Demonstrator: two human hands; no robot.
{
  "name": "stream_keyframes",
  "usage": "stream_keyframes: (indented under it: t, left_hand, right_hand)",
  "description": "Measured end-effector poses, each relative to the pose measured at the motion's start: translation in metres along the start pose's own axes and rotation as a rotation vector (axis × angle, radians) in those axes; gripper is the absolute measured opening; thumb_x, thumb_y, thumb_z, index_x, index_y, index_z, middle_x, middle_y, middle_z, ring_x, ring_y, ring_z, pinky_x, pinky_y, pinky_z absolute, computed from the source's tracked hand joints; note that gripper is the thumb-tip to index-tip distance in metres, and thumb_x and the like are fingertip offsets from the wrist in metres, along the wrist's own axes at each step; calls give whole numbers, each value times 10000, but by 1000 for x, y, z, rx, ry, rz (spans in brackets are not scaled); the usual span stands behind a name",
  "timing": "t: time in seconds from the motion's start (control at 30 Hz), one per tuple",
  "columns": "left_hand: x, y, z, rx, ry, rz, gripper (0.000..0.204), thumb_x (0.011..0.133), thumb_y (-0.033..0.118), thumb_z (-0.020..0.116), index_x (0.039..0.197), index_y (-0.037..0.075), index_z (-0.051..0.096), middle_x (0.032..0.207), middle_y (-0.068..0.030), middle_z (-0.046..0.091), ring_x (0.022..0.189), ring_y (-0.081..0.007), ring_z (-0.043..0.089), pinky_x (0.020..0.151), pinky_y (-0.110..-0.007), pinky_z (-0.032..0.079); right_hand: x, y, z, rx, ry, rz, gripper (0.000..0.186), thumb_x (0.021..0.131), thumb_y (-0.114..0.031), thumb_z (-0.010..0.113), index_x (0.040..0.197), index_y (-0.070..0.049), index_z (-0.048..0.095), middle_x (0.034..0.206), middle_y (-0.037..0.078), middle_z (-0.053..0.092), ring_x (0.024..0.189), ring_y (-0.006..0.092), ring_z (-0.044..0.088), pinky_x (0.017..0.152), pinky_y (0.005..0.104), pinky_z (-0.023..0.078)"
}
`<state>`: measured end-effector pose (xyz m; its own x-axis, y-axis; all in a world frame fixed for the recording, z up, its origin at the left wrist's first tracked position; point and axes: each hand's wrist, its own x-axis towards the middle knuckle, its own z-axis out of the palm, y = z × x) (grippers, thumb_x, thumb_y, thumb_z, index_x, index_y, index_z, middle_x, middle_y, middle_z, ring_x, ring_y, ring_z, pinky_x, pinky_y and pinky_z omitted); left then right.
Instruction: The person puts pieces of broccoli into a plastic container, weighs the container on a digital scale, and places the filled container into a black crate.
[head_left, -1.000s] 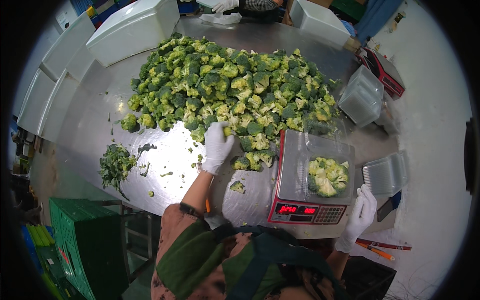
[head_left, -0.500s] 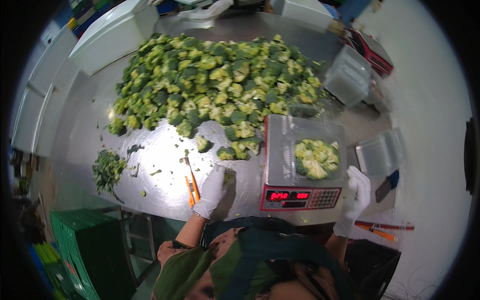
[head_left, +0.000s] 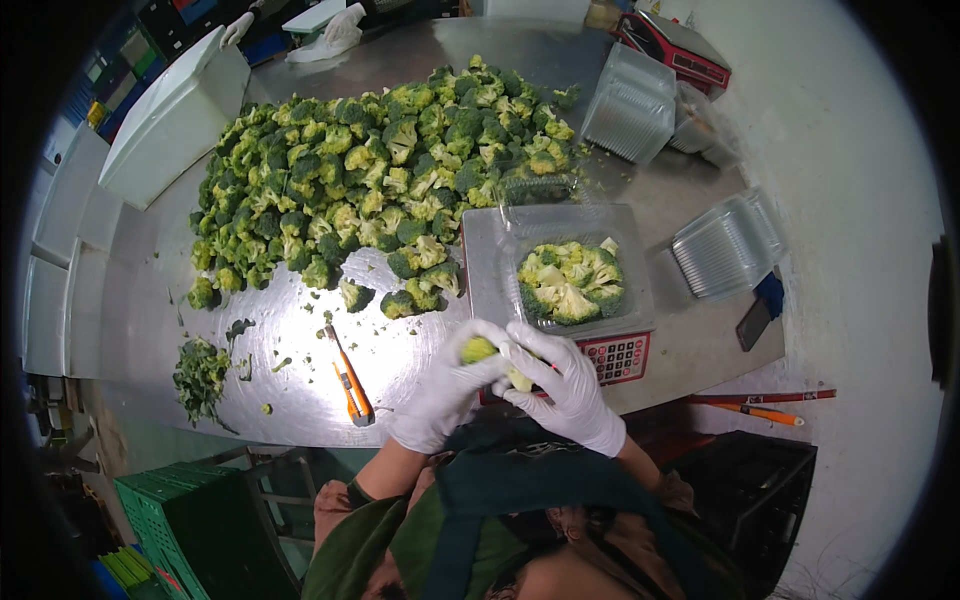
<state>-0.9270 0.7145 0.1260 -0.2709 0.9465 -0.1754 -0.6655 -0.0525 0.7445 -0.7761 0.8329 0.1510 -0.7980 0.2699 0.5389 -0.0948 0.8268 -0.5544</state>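
My gloved left hand (head_left: 438, 392) and gloved right hand (head_left: 568, 398) meet in front of the scale, fingers closed around a broccoli floret (head_left: 478, 350). Its green head shows by the left fingers and a pale part below the right ones; the fingers hide the rest. Behind them, the scale (head_left: 482, 240) bears a hinged clear plastic box (head_left: 634, 316) of broccoli florets, its lid raised at the back. My hands cover most of the scale's display. An orange utility knife (head_left: 352, 388) lies on the table, left of my left hand.
A big heap of broccoli florets (head_left: 340, 180) covers the far middle of the metal table (head_left: 140, 330). Trimmed leaves (head_left: 202, 375) lie at left. Stacked clear boxes (head_left: 632, 105), more boxes (head_left: 728, 245) and a phone (head_left: 754, 325) are at right. A green crate (head_left: 200, 520) stands below left.
My hands, apart before, have come together around a floret. The left moved right, away from the knife; the right moved left from beside the scale. The whole view has shifted a little.
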Motion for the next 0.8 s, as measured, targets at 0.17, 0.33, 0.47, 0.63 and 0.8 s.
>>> stream_keyframes:
  t: [0.17,0.33,0.47,0.63,0.8]
  left_hand:
    - [8,-19,33,-107,75,28,187,968,127,682,1111,89,566,949,-27,617,794,-120,619,697,-253,507]
    - [31,-27,-7,192,135,188,257,1027,299,589,1171,89,552,942,-37,581,723,-120,559,669,-254,454]
    - [75,-15,22,670,344,472,386,1048,271,467,1376,68,466,1081,-43,567,959,-137,530,862,-303,449]
    - [109,-18,50,1584,361,501,588,989,255,544,1497,17,369,1376,-228,514,1282,-396,477,1146,-454,278]
    - [111,-25,45,1415,410,764,710,945,216,624,1546,25,298,1277,-213,556,1258,-420,496,1115,-486,325]
  right_hand:
    - [-14,14,-13,52,146,116,379,845,-103,766,1205,-72,651,1259,113,641,1120,309,630,941,388,516]
    - [-5,49,-59,-196,297,286,463,833,-38,749,1279,-38,622,1195,143,641,1084,315,646,930,387,518]
    - [16,76,-77,-416,158,267,521,842,-193,765,1325,-83,603,1087,111,633,965,310,639,818,395,521]
    - [27,88,-79,-543,53,227,578,841,-305,759,1341,-80,577,1077,102,612,946,307,617,818,403,505]
    - [19,87,-78,-358,74,252,551,831,-213,773,1332,-83,585,1180,126,609,1027,321,628,882,401,513]
